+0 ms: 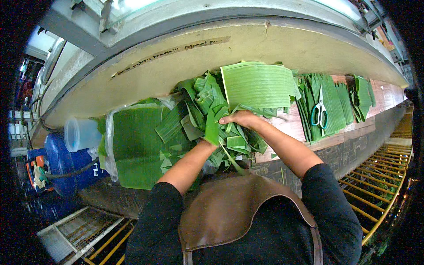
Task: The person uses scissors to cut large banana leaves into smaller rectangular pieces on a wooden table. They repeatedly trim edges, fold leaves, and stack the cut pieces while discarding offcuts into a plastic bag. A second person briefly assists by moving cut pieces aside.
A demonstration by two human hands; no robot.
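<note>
Before me lies a loose heap of cut banana leaf pieces, folded and overlapping. My right hand is in the heap, its thumb pressed on some leaf pieces and its other fingers hidden beneath. A banana leaf strip covers most of my left hand; only the wrist end shows, so its grip is hidden. Beyond my hands stands a neat stack of broad banana leaf sheets. On the left, large banana leaf sheets lie on the worktop, partly edged by clear plastic.
Scissors with teal-edged handles rest on stacked leaf sheets at right. Further right are folded leaves. A translucent plastic tub and blue drum stand left. A low wall backs the worktop; yellow railing runs right.
</note>
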